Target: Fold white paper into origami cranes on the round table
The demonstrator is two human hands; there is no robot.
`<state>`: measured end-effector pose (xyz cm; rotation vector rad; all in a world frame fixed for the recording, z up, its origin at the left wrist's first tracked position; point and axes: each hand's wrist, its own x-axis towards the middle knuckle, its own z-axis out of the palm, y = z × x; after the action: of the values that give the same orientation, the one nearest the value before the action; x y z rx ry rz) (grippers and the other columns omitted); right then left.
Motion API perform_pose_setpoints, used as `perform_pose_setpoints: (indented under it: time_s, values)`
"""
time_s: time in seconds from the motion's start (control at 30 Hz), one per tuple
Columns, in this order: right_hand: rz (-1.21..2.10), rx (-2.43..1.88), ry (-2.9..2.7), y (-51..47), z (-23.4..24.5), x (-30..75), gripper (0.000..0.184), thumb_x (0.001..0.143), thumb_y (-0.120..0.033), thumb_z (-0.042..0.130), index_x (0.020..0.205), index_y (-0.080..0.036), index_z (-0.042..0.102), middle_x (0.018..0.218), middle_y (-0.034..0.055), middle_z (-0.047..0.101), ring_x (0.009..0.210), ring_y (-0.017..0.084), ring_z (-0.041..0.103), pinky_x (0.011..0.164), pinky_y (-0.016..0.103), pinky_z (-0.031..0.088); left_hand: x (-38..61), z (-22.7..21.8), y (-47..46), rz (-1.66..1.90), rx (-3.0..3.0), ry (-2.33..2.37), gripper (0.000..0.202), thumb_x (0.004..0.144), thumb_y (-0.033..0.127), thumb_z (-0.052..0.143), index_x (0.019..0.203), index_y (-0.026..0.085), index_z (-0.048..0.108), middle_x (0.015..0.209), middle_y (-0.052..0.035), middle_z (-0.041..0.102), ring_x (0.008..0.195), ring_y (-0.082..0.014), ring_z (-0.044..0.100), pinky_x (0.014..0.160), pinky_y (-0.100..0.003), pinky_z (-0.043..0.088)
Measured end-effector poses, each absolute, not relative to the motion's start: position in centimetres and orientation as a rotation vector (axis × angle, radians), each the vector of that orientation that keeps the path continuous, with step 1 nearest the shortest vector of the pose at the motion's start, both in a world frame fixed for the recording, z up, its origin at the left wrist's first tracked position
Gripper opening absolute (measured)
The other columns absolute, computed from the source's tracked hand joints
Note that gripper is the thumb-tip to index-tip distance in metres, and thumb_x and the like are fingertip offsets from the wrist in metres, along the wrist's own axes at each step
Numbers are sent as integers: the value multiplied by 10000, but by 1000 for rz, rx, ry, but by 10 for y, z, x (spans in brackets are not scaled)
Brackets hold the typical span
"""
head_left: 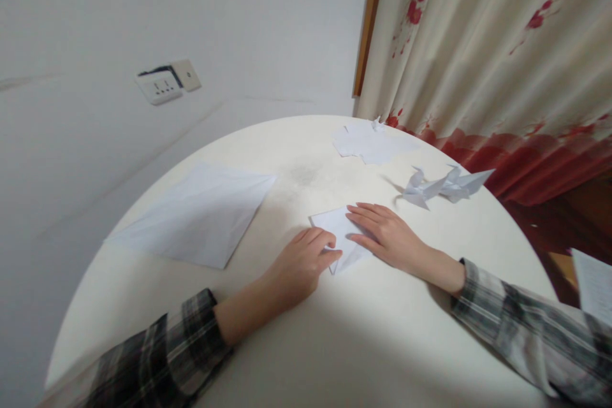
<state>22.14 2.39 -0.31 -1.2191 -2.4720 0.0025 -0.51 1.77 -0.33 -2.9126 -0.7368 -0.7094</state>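
A small folded sheet of white paper [338, 224] lies on the round white table in front of me, with layered edges at its lower corner. My left hand [303, 261] is at its left side, fingers curled and the thumb and forefinger pinching the near edge. From the right, my right hand [385, 236] lies flat across the paper, fingers stretched out and pressing it down. The palm side of both hands and part of the paper beneath them are hidden.
Stacked white sheets [205, 217] lie to the left on the table [306, 357]. Two paper cranes [423, 190] stand at the right. Farther back are more white paper [370, 145] and a small folded figure [377, 125]. A wall socket [160, 86] and a curtain [478, 44] are behind.
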Motion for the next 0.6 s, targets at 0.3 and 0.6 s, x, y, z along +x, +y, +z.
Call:
perform_pose_setpoints:
  time_s: [0.3,0.6]
  values:
    - [26,-1219,-2463,24,-3,224,414,887,-405,451,1226,-179,530,1274,92,540,1218,249,450,976,460,409,-4,-1,17,-774,-2963,-698,243,864,94,399,796,152,625,829,-56,569,769,-153,461,689,-283,364]
    - [18,-1230,-2463,24,-2,224,418,889,-405,450,1223,-169,531,1275,92,540,1215,254,450,975,461,404,-4,1,16,-707,-3010,-618,242,830,54,410,686,149,580,766,-37,554,725,-144,417,664,-279,336]
